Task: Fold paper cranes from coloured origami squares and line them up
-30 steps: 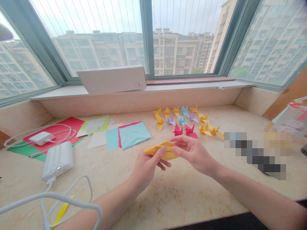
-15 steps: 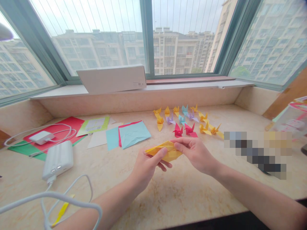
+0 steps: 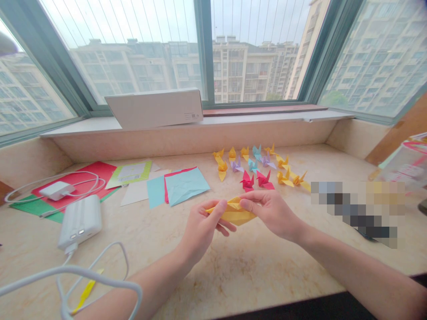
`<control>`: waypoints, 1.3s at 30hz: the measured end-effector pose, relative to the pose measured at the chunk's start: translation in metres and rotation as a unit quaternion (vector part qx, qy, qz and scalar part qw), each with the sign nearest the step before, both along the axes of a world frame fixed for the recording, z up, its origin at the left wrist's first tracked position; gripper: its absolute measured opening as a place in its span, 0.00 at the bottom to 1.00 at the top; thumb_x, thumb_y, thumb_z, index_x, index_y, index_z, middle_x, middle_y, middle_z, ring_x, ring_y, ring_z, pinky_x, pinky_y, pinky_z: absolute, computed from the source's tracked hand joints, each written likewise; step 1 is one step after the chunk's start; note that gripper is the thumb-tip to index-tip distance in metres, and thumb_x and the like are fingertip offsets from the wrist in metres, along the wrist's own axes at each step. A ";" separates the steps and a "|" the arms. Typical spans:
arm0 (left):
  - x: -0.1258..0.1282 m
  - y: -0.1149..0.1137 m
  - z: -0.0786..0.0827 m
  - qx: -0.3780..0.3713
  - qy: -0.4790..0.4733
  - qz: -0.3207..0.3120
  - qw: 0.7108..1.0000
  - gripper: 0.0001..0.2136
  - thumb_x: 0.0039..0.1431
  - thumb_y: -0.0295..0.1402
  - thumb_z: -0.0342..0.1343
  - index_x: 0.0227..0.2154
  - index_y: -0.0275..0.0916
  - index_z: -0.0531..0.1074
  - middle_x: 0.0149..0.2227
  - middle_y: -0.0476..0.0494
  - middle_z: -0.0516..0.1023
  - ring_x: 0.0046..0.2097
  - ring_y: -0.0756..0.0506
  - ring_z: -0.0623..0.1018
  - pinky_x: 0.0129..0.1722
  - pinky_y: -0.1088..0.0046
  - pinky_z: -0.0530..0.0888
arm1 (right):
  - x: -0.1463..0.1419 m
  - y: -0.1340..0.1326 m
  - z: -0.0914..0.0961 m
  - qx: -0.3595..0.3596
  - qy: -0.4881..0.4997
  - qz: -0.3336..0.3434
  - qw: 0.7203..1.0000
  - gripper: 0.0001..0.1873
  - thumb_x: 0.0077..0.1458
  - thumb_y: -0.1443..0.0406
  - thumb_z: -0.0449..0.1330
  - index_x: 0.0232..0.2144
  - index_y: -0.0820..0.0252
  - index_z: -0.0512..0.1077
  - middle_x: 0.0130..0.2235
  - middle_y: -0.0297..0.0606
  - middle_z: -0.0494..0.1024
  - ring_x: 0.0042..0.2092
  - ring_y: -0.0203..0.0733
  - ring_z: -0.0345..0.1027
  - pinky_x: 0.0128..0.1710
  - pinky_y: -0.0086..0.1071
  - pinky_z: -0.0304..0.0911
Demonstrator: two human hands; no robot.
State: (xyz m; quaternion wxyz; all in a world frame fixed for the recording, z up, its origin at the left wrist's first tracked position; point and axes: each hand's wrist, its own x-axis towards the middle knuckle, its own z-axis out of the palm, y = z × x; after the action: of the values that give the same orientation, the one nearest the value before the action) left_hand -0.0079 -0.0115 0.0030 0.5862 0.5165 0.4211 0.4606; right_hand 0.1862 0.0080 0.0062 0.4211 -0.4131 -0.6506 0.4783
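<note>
A partly folded yellow paper piece [image 3: 235, 212] hangs a little above the marble counter [image 3: 253, 266], held between both hands. My left hand [image 3: 202, 229] pinches its left end with thumb on top. My right hand [image 3: 271, 211] pinches its right side, fingers curled around the fold. Behind it stand several finished paper cranes [image 3: 256, 169] in yellow, blue, purple and red.
Loose coloured sheets [image 3: 182, 186] lie at centre left, with red and green paper [image 3: 85, 178] further left under a white charger [image 3: 57, 190]. A white power bank [image 3: 80, 221] and its cable [image 3: 100, 275] sit front left. A white box [image 3: 155, 107] rests on the windowsill.
Both hands have drawn slightly closer together and a little to the right, and the yellow paper is folded narrower than a second ago.
</note>
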 end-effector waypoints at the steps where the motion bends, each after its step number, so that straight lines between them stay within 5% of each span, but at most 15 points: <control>1: -0.001 0.001 0.000 0.002 0.002 0.007 1.000 0.19 0.59 0.47 0.60 0.35 0.32 0.78 0.28 0.40 0.82 0.24 0.46 0.81 0.21 0.77 0.74 | 0.001 0.001 -0.001 -0.005 0.005 0.003 1.000 0.14 0.58 0.55 0.64 0.39 0.58 0.82 0.39 0.40 0.85 0.41 0.46 0.79 0.43 0.39 0.73; 13: -0.002 0.005 -0.004 0.059 0.061 0.025 0.996 0.17 0.61 0.46 0.58 0.33 0.34 0.78 0.29 0.42 0.83 0.25 0.46 0.82 0.22 0.77 0.75 | 0.003 0.002 0.006 0.015 -0.027 0.034 0.999 0.14 0.56 0.56 0.65 0.40 0.58 0.81 0.39 0.39 0.84 0.41 0.44 0.78 0.43 0.38 0.72; 29: -0.009 0.010 0.001 0.123 0.108 0.055 0.985 0.22 0.60 0.51 0.57 0.29 0.34 0.77 0.27 0.41 0.82 0.22 0.49 0.80 0.22 0.77 0.74 | 0.014 0.014 0.015 -0.094 0.061 0.058 0.992 0.16 0.48 0.56 0.71 0.36 0.60 0.81 0.34 0.38 0.85 0.35 0.39 0.79 0.37 0.33 0.72; 39: -0.007 0.008 0.001 0.134 0.106 0.071 0.983 0.21 0.62 0.50 0.56 0.24 0.35 0.74 0.21 0.44 0.79 0.21 0.49 0.77 0.21 0.77 0.73 | 0.016 0.020 0.007 -0.048 0.052 0.046 0.996 0.13 0.49 0.58 0.71 0.35 0.59 0.81 0.36 0.38 0.84 0.36 0.40 0.78 0.38 0.34 0.73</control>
State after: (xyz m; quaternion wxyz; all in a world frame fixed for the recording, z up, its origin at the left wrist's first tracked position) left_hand -0.0153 -0.0033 0.0038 0.4297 0.6050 0.4512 0.4957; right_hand 0.2022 0.0276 0.0132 0.4119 -0.3769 -0.6222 0.5488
